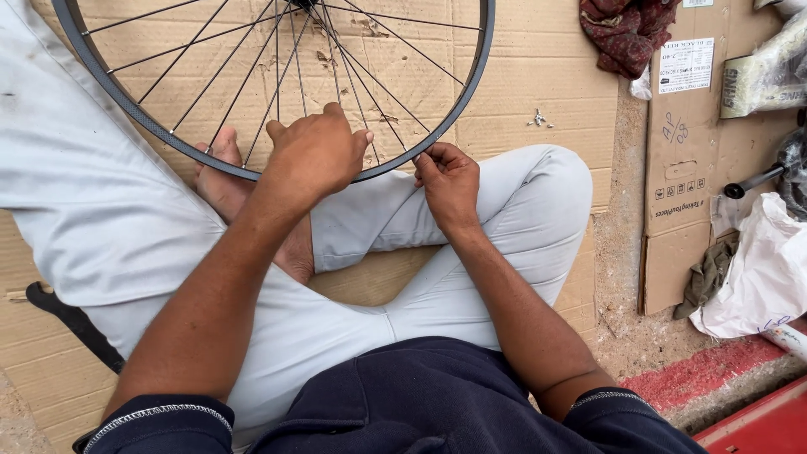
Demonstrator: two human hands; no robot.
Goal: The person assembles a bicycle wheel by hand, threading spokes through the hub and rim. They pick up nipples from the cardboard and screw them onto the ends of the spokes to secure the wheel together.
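Two bare hands work at the lower edge of a bicycle wheel (168, 139), whose dark rim arcs across the top of the view above the person's crossed legs. The left hand (315, 155) lies over the rim with its fingers curled among the thin spokes (277, 67); the back of the hand faces the camera, so what the fingertips grip underneath cannot be told, though the hand is clearly closed round the rim and spokes rather than spread. The right hand (450, 181) sits just beside it, further along the rim, with thumb and forefinger pinched together at the point where a spoke meets the rim; the other fingers are folded in. Whether a small part lies between those fingertips is too small to tell.

The wheel stands tilted over the person's lap, its lowest stretch touching or nearly touching the grey trousers (504, 219), and a bare foot (223, 181) shows under the rim just left of the left hand. Flattened cardboard (538, 84) covers the ground beneath the wheel and the legs. On it, well apart from the hands, lies a small metal bit (538, 119). At the right edge another cardboard sheet (681, 168) rests on the concrete, with a white plastic bag (761, 269), an olive rag (706, 277) and a dark handle (752, 182) near it. A red patterned cloth (626, 29) lies at the top.
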